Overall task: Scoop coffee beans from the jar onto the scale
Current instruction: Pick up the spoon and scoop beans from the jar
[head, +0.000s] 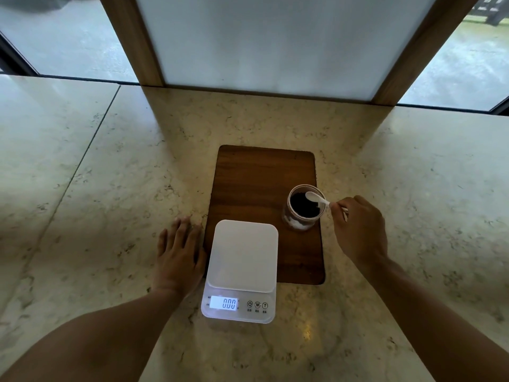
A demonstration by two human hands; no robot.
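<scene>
A clear jar (298, 221) of dark coffee beans (303, 206) stands open on the right side of a wooden board (259, 183). My right hand (358, 230) pinches the handle of a small white spoon (316, 198), whose bowl hovers over the jar's mouth. A white digital scale (242, 260) sits at the board's near left corner, its platform bare and its display reading 0.00. My left hand (179, 255) lies flat on the counter just left of the scale, fingers spread, holding nothing.
The board and scale rest on a pale marble counter (110, 188). Behind it stands a frosted panel (275, 45) in a wooden frame, with windows on both sides.
</scene>
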